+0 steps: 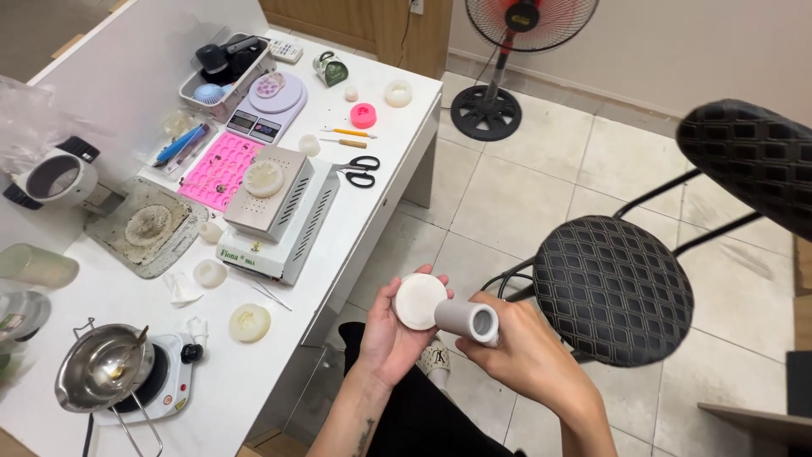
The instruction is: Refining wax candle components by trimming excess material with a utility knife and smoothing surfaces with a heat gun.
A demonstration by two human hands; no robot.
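White table (372, 195) left of grip, crowded: steel pot (101, 368) on small hotplate (165, 385) at near end, grey heater box (275, 203), pink mould (218, 167), scale (266, 106), scissors (359, 171) (black-handled). Black chair (613, 288) right of grip; fan (507, 51) beyond.

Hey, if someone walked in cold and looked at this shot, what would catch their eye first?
Probably the two hands low in the middle: the left hand holds a round white disc, and the right hand holds a grey tube against it. Next, the bright pink mould on the crowded white table at left, and the black patterned chair at right.
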